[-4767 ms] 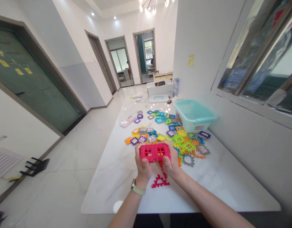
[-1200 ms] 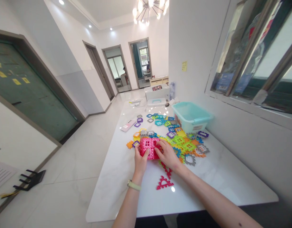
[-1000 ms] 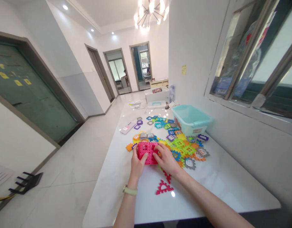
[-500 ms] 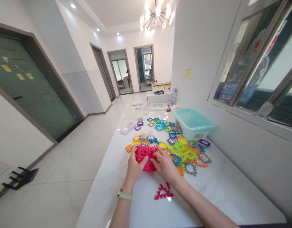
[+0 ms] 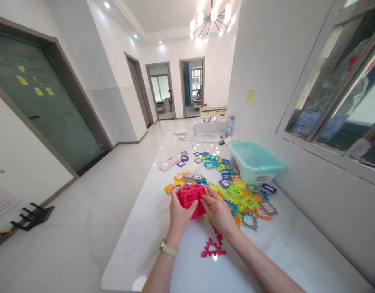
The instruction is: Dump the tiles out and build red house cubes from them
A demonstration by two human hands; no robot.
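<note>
A red box made of interlocking plastic building panels (image 5: 191, 194), with small window openings, is held above the near part of the table. My left hand (image 5: 182, 215) grips its left side, thumb across the front. On its right side, my right hand (image 5: 217, 209) has its fingers closed at the panel edge; its underside is hidden. Nearer to me lie a red triangular panel (image 5: 212, 249) with a toothed edge and another red piece (image 5: 218, 235), partly behind my right forearm. Just beyond the box spread several colourful toothed panels (image 5: 236, 191), some with paper labels.
An aqua plastic tub (image 5: 260, 162) stands at the right by the wall. A pink phone (image 5: 169, 163) lies near the table's left edge. Farther back are a lidded clear box (image 5: 207, 137), a white box (image 5: 202, 126) and a bottle (image 5: 230, 125).
The red box has tilted and turned in my hands, so its top face shows more. The whole view has shifted, with things appearing farther right. Both hands keep their hold.
</note>
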